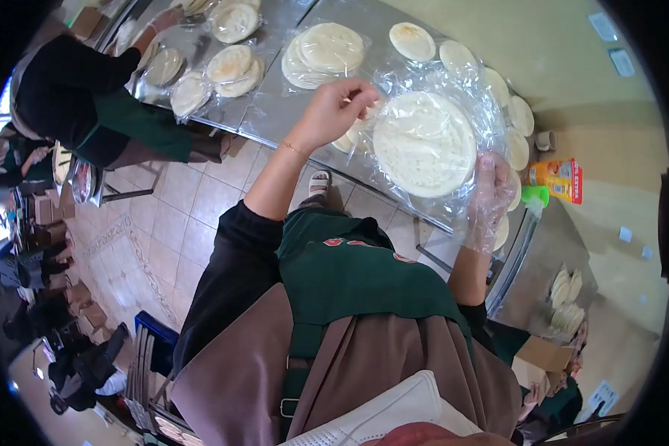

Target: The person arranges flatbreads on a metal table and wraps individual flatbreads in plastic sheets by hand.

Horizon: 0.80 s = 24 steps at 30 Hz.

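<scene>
A clear plastic bag (490,123) with round flatbread (424,145) in it is in front of me, over the metal table's near edge. My right hand (490,182), covered in thin clear plastic, grips the bag at its right side. My left hand (334,111) is bare, with a thin bracelet at the wrist. Its fingers are curled together by the bag's upper left side; what they pinch, if anything, is too small to make out. Partly hidden behind the left fingers is more flatbread (343,143).
Bagged flatbreads (323,56) lie on the metal table (264,111), and loose flatbreads (520,115) line its wall side. An orange packet (556,180) and green cup (535,195) stand at right. A co-worker (82,97) handles bags at left; other people are farther off.
</scene>
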{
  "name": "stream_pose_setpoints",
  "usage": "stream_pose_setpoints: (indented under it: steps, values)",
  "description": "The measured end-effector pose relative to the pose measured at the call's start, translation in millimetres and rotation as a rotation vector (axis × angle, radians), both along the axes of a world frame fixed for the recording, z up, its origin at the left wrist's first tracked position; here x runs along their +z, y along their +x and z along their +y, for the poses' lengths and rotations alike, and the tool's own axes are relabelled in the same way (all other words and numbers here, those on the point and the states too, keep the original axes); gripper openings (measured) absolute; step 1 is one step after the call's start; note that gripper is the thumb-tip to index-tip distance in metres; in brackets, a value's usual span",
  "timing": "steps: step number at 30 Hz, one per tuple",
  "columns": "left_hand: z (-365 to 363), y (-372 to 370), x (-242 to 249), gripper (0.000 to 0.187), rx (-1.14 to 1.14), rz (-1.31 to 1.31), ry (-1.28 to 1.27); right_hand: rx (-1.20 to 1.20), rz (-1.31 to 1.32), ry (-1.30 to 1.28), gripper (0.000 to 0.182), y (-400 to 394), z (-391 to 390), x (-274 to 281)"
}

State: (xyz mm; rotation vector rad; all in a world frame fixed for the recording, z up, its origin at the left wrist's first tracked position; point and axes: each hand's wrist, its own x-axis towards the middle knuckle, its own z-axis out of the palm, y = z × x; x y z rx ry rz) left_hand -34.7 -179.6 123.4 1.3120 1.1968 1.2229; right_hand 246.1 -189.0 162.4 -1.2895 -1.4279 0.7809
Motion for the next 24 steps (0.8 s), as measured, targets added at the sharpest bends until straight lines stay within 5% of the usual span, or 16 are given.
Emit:
stream_pose_setpoints:
  steps: [5,9,14,18,22,24]
  values:
    - [20.6,16.1,-18.3,0.024,-0.395,-0.23,-0.129,0.02,-0.05,0.087,0.019,8.7,2.6,8.4]
    - [16.4,54.0,-3.9,0.036,-0.402,-0.418,-0.185,0.028,-0.256,0.028,0.017,18.0,3.9,12.6]
    - [43.2,72.5,-60.2,0.037,-0.526,-0.405,-0.236,-0.098,-0.455,-0.019,0.016,44.9,5.7,4.9]
    - [64.0,66.0,-49.7,0.033,-0.288,-0.743,-0.415,-0.343,-0.374,-0.15,0.017,78.3,6.8,-11.6]
    - [118.6,29.7,-46.2,0.041,0.016,-0.564,-0.197,-0.453,-0.318,-0.157,0.019,90.4,5.4,-14.0]
    - [160.8,3.7,-49.1,0.038,0.11,-0.257,0.064,-0.5,-0.305,-0.166,0.02,92.9,5.1,-12.4]
